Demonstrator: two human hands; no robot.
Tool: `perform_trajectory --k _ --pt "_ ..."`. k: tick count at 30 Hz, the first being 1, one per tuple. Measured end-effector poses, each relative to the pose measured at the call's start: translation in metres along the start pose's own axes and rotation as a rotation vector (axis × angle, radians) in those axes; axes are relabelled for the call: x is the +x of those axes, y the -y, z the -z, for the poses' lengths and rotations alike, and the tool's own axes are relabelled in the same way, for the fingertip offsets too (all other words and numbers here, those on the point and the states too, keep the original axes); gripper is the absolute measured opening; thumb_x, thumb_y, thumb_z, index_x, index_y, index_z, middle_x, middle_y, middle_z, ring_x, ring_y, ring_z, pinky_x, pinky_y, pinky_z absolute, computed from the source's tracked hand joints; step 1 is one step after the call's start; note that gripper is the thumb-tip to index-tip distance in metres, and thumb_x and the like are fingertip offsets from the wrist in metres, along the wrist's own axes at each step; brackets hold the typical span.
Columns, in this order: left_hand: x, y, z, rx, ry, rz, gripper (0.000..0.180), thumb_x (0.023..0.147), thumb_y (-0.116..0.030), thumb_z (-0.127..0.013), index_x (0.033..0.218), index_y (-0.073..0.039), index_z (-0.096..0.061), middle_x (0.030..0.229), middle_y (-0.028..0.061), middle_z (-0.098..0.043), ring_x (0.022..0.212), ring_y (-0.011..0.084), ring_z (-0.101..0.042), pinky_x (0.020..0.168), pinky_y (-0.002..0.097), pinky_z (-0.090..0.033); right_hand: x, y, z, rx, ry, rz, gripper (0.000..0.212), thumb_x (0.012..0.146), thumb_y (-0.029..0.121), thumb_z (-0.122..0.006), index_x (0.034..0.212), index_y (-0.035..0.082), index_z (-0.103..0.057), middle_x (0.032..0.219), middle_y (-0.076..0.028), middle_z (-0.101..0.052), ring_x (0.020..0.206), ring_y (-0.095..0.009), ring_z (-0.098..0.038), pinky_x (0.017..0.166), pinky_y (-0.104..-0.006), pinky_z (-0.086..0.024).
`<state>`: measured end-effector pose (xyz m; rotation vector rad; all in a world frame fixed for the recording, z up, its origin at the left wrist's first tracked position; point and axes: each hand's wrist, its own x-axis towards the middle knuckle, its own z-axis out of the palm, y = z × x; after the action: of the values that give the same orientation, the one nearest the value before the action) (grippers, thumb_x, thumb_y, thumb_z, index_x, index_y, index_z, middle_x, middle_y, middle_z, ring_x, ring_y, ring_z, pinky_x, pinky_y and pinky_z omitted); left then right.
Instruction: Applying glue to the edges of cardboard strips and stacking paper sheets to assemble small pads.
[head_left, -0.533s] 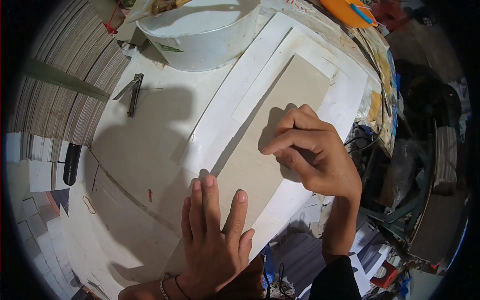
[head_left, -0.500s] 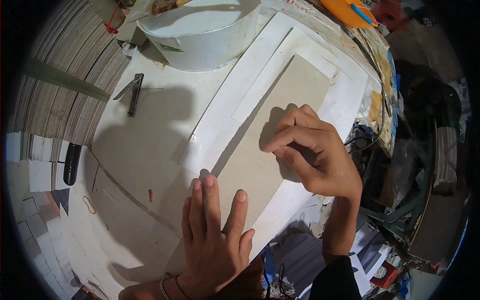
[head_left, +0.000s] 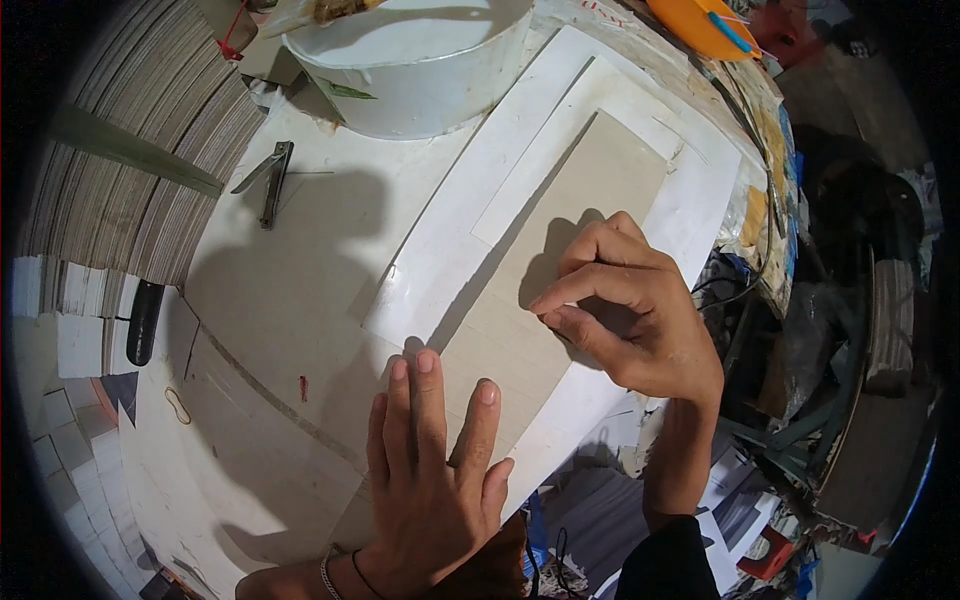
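A long beige board [head_left: 590, 190] lies slantwise on top of white sheets [head_left: 440, 230]. My left hand [head_left: 435, 480] rests flat across the near end of the board, its fingers stretched out and slightly spread. Above the middle of the board, my right hand [head_left: 635, 310] is curled with thumb and index finger brought together in a pinch. Whatever may be between those fingertips is too small to make out. Faint lines run across the board between the two hands.
A white tub [head_left: 420, 80] with a brush [head_left: 340, 8] across it stands at the back. Nail clippers [head_left: 272, 185] and a rubber band [head_left: 177, 406] lie on the left of the table. Stacked boards [head_left: 150, 150] rise at far left; an orange bowl [head_left: 690, 25] sits back right.
My right thumb and index fingertips have come closer together above the board. My left hand stays flat in place. The whole view has shifted slightly.
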<state>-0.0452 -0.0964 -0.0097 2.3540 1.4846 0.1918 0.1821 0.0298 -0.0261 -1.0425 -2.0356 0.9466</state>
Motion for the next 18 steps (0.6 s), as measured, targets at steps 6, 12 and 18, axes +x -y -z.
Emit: perform_trajectory --k 6,12,18 --pt "0.0 -0.0029 0.0029 0.009 0.012 0.016 0.09 0.081 -0.019 -0.075 0.157 0.002 -0.03 0.159 0.0457 -0.017 0.146 0.064 -0.024 0.114 0.0687 -0.03 -0.0017 -0.0007 -0.003 0.047 -0.002 -0.004 0.024 0.078 -0.002 -0.076 0.1 0.009 -0.083 0.088 -0.002 -0.062 0.085 -0.021 -0.048 0.082 -0.0363 -0.036" --pt "0.0004 -0.0051 0.0048 0.018 0.024 0.032 0.092 0.081 -0.018 -0.075 0.159 0.0 -0.028 0.159 0.0455 -0.017 0.147 0.0633 -0.023 0.116 0.0684 -0.027 -0.0018 -0.0007 -0.0021 0.027 0.012 -0.002 0.022 0.08 0.001 -0.077 0.099 0.01 -0.084 0.088 -0.002 -0.063 0.084 -0.021 -0.049 0.084 -0.0368 -0.036" --pt "-0.0003 -0.0019 0.0012 -0.02 0.02 0.03 0.094 0.082 -0.018 -0.075 0.16 -0.001 -0.026 0.159 0.0455 -0.017 0.147 0.0632 -0.023 0.117 0.0681 -0.026 -0.0031 -0.0037 -0.0022 0.034 0.004 0.01 0.021 0.079 0.003 -0.079 0.098 0.01 -0.084 0.087 -0.002 -0.064 0.085 -0.02 -0.051 0.085 -0.0371 -0.036"
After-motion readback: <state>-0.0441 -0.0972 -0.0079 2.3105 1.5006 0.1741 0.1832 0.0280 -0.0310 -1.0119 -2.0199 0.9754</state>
